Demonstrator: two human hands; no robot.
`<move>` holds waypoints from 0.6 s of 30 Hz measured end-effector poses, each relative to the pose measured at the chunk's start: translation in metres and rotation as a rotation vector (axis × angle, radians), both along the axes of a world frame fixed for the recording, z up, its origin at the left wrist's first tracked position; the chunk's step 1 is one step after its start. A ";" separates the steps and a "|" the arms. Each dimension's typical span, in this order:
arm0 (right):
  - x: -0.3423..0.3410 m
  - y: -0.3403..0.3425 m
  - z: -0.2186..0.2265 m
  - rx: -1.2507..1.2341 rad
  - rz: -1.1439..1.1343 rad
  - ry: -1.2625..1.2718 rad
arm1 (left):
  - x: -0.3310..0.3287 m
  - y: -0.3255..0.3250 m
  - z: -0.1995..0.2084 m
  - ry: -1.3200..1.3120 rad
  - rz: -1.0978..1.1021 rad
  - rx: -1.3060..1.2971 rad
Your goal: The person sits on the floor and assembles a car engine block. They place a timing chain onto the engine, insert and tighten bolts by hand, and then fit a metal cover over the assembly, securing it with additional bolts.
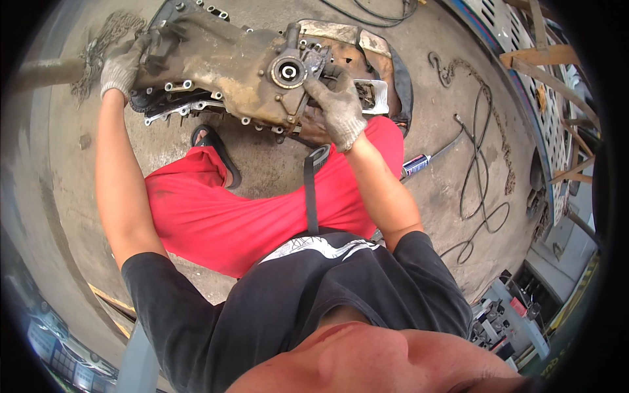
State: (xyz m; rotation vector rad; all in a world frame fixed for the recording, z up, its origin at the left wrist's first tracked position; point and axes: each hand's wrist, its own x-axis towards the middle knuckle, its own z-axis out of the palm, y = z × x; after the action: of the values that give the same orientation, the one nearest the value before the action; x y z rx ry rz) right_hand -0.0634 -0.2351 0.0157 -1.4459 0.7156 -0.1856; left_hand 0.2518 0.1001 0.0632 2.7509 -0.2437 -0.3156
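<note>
A large, dirty metal engine timing cover [216,56], with bolt holes along its rim and a round shaft seal [287,71] at its right end, is held up before me. My left hand [122,65], in a pale knit glove, is closed on its left end; the fingertips are partly hidden there. At the right end, beside the seal, my gloved right hand [337,108] grips the edge, thumb on the front face, the other fingers partly behind it. Just right of that hand sits a white tray [381,98] with small dark parts in it.
A worn, black-edged seat or pad [401,72] lies behind the tray. On the concrete floor to the right are a sealant tube [415,165], a looped black hose [481,177] and a chain with a hook [442,71]. At far left a thick pipe [49,73] juts in.
</note>
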 end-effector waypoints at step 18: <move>0.000 -0.003 -0.005 -0.029 0.016 0.014 | -0.012 0.008 -0.016 -0.038 -0.045 0.174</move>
State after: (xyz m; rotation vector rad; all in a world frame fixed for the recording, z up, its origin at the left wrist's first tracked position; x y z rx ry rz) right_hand -0.0638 -0.2376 0.0109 -1.4816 0.7151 -0.1741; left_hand 0.2403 0.1080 0.0476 2.9290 -0.3019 -0.3094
